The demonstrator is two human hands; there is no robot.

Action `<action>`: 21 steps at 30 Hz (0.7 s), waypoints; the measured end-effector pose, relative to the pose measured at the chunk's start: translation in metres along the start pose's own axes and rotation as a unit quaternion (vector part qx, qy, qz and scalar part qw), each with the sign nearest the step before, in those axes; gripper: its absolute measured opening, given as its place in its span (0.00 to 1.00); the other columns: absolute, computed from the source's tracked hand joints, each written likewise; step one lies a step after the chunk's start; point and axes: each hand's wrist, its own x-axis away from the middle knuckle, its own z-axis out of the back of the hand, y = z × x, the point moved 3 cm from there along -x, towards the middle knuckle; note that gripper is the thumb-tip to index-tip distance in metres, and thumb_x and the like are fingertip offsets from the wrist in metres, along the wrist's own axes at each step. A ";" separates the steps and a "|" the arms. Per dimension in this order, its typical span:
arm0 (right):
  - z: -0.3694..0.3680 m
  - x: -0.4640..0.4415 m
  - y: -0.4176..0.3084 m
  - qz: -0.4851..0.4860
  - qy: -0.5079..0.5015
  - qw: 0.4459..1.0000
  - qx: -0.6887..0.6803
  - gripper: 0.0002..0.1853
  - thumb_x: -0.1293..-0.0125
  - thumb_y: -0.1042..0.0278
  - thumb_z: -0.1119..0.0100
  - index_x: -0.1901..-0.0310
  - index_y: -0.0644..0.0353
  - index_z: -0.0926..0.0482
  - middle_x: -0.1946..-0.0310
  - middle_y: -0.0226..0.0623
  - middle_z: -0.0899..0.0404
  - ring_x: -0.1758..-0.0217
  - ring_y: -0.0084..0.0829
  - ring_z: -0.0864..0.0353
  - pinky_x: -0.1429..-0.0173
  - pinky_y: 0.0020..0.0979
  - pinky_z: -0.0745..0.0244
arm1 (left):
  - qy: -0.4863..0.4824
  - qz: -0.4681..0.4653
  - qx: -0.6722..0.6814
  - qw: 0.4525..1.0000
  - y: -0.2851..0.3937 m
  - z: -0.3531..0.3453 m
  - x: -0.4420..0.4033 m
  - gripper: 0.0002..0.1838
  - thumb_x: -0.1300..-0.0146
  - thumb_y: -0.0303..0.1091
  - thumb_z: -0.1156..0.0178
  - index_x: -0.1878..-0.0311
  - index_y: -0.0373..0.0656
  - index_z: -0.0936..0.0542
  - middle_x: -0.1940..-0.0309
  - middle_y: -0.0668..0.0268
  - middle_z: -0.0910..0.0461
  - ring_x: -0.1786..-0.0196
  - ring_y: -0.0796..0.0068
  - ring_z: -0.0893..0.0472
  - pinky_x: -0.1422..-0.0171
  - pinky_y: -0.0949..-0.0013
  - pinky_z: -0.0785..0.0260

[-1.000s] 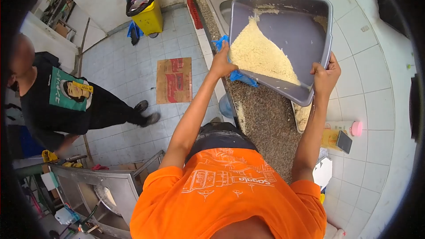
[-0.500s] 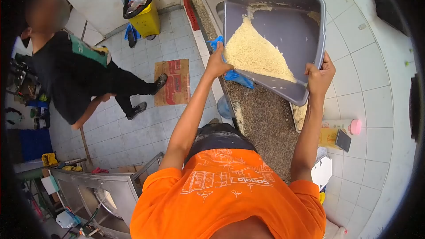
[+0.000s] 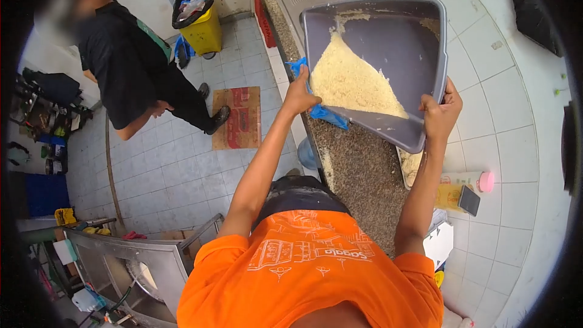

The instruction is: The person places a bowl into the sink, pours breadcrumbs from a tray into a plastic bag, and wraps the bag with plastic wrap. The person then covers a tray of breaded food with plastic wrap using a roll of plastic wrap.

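A grey plastic tub [image 3: 408,39] is held tilted above the granite counter. Pale yellow crumbs [image 3: 352,79] lie heaped in its left and near corner, with some stuck along the far wall. My left hand [image 3: 299,94] is closed on the tub's left edge, its thumb towards the crumbs. Crumpled blue plastic [image 3: 330,116] shows under and beside that hand. At the near right corner, my right hand [image 3: 439,114] grips the rim, fingers curled round it. Partly hidden below the tub, a tray [image 3: 409,164] of pale material rests on the counter.
The granite counter [image 3: 364,173] runs along my right, with a metal sink drainer [image 3: 297,0] beyond. A bottle with a pink cap [image 3: 486,181] is by the tiled wall. A person in black [image 3: 124,64] stands left, near flattened cardboard [image 3: 246,109] and a yellow bin [image 3: 203,33].
The person in black has stepped forward, towards the bin side, and stands more upright in view. My hands and the tub have hardly shifted; the crumbs keep about the same shape.
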 end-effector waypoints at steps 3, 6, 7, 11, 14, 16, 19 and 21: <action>0.000 0.003 -0.004 -0.027 0.013 0.999 0.022 0.25 0.57 0.84 0.49 0.52 0.73 0.21 0.77 0.31 0.24 0.80 0.17 0.30 0.75 0.21 0.35 | 0.009 -0.012 -0.015 1.000 0.001 -0.001 0.000 0.57 0.58 0.23 0.32 0.24 0.30 0.53 0.53 0.45 0.19 0.78 0.71 0.20 0.76 0.69 0.27; -0.003 0.001 0.002 -0.004 0.003 1.000 0.004 0.24 0.57 0.84 0.49 0.52 0.73 0.21 0.78 0.31 0.24 0.80 0.17 0.30 0.75 0.21 0.35 | 0.016 -0.009 -0.008 1.000 -0.001 -0.002 -0.001 0.57 0.59 0.23 0.31 0.24 0.30 0.53 0.45 0.45 0.22 0.76 0.71 0.19 0.76 0.69 0.26; -0.003 0.001 -0.003 -0.007 0.001 1.000 0.005 0.24 0.56 0.84 0.49 0.53 0.73 0.21 0.78 0.31 0.24 0.80 0.17 0.30 0.75 0.21 0.35 | 0.018 -0.017 -0.015 1.000 -0.002 -0.003 0.000 0.57 0.59 0.23 0.31 0.24 0.30 0.53 0.41 0.46 0.25 0.75 0.71 0.18 0.75 0.69 0.26; -0.005 0.001 0.001 -0.018 0.003 1.000 -0.017 0.22 0.56 0.84 0.49 0.54 0.72 0.21 0.78 0.30 0.24 0.79 0.17 0.30 0.75 0.21 0.36 | 0.003 -0.016 0.005 1.000 -0.001 -0.002 -0.001 0.58 0.60 0.24 0.29 0.26 0.26 0.52 0.23 0.52 0.50 0.73 0.67 0.16 0.74 0.67 0.24; -0.003 -0.001 -0.004 -0.022 0.009 1.000 0.004 0.21 0.55 0.85 0.50 0.56 0.71 0.20 0.77 0.31 0.24 0.79 0.17 0.30 0.74 0.20 0.37 | -0.006 -0.007 0.003 1.000 -0.005 -0.002 -0.002 0.57 0.60 0.24 0.30 0.26 0.26 0.52 0.23 0.52 0.50 0.73 0.67 0.16 0.74 0.67 0.24; -0.008 0.002 0.000 -0.026 0.014 1.000 -0.007 0.21 0.55 0.85 0.50 0.56 0.71 0.20 0.77 0.30 0.24 0.79 0.16 0.30 0.74 0.20 0.37 | 0.001 -0.015 -0.004 1.000 -0.001 -0.001 0.000 0.57 0.60 0.24 0.30 0.26 0.26 0.52 0.23 0.52 0.50 0.73 0.67 0.16 0.74 0.67 0.24; -0.003 0.000 0.002 -0.014 0.000 1.000 -0.006 0.20 0.56 0.85 0.50 0.57 0.71 0.20 0.76 0.30 0.23 0.79 0.17 0.30 0.74 0.20 0.36 | 0.003 -0.013 -0.012 1.000 0.000 -0.002 -0.003 0.57 0.60 0.24 0.31 0.26 0.26 0.52 0.23 0.52 0.50 0.73 0.67 0.16 0.73 0.67 0.24; -0.005 0.002 0.002 -0.011 -0.009 1.000 0.003 0.20 0.56 0.85 0.49 0.57 0.71 0.20 0.76 0.30 0.23 0.78 0.17 0.29 0.74 0.20 0.36 | -0.014 0.002 -0.024 1.000 -0.002 0.000 -0.001 0.56 0.60 0.24 0.31 0.26 0.26 0.51 0.23 0.52 0.50 0.72 0.67 0.16 0.73 0.67 0.23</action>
